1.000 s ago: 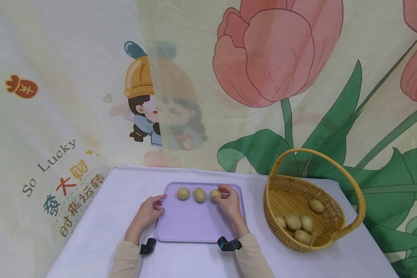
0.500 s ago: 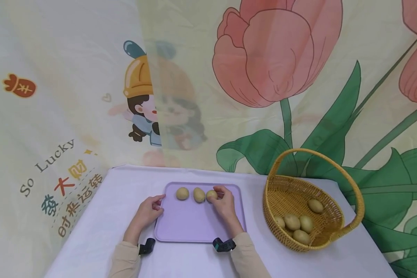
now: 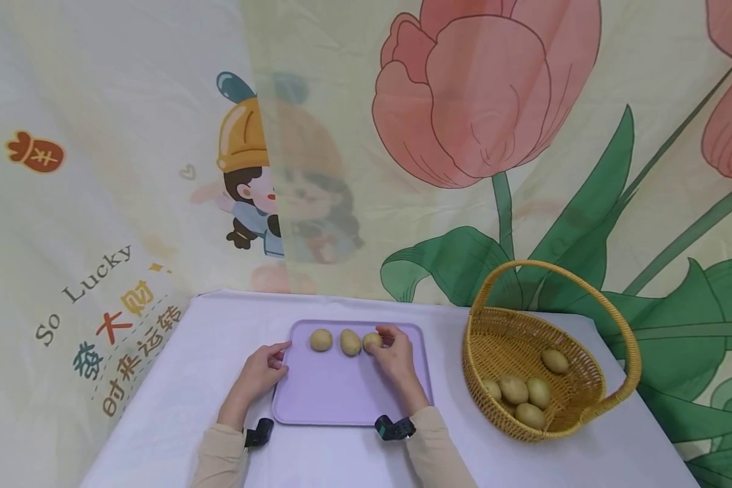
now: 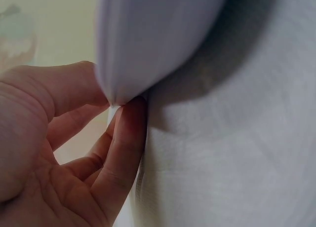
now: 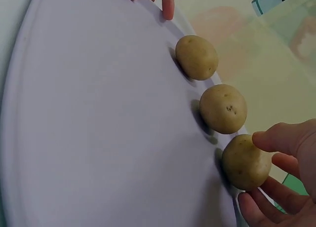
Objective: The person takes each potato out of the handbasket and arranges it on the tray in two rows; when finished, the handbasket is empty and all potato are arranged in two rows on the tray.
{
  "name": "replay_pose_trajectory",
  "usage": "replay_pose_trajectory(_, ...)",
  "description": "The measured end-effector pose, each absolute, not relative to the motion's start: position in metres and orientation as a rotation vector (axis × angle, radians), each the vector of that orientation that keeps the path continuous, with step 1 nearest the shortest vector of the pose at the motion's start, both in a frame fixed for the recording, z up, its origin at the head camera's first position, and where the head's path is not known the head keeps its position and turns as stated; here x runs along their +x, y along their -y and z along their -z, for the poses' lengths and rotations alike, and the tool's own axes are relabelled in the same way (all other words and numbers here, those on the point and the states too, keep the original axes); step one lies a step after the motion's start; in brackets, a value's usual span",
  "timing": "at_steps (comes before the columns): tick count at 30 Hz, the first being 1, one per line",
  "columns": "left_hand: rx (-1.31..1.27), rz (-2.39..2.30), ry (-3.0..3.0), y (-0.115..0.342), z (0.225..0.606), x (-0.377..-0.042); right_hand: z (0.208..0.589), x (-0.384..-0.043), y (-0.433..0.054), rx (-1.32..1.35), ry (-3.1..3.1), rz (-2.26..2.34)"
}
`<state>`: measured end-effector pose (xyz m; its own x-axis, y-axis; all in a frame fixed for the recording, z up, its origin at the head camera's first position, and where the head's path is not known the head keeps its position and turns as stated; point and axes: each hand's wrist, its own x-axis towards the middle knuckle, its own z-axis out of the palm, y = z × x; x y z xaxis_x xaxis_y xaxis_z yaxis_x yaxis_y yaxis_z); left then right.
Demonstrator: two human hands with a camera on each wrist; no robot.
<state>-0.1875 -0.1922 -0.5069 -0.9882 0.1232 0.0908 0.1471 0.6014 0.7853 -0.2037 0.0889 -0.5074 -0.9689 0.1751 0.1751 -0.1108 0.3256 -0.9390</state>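
Observation:
Three potatoes sit in a row along the far part of the purple tray (image 3: pixel 317 400): a left potato (image 3: pixel 320 340), a middle potato (image 3: pixel 350 343) and a right potato (image 5: pixel 244 163). My right hand (image 3: pixel 396 356) holds the right potato between thumb and fingers, close beside the middle one. At the tray's left edge, my left hand (image 3: pixel 261 373) grips the rim. The left wrist view shows the left hand's fingers (image 4: pixel 131 123) against the tray's edge, one digit on either side.
A wicker basket (image 3: pixel 472 379) with a tall arched handle stands right of the tray, with several potatoes (image 3: pixel 514 390) inside. White cloth (image 3: pixel 317 461) covers the table. A printed curtain (image 3: pixel 329 271) hangs behind the table's far edge.
My right hand has shifted slightly left with the right potato, bringing it nearer the middle one, then stays about still. The left hand keeps its place at the tray's edge.

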Motion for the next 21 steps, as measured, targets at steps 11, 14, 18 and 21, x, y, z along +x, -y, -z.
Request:
replay_pose_trajectory(11, -0.220, 1.361, 2.778, 0.193, 0.508, -0.188, 0.483, -0.195, -0.111, -0.051, 2.362, -1.680)
replay_pose_trajectory(14, -0.218, 1.358, 2.784, 0.193, 0.508, -0.188, 0.473, -0.190, -0.120, -0.033, 2.381, -1.693)
replay_pose_trajectory(18, -0.217, 1.360, 2.796, 0.193, 0.508, -0.188, 0.459, -0.184, -0.135, -0.003, 2.406, -1.691)
replay_pose_trajectory(21, -0.215, 1.363, 2.800, 0.192, 0.509, -0.188, 0.446, -0.177, -0.148, 0.013, 2.406, -1.676)
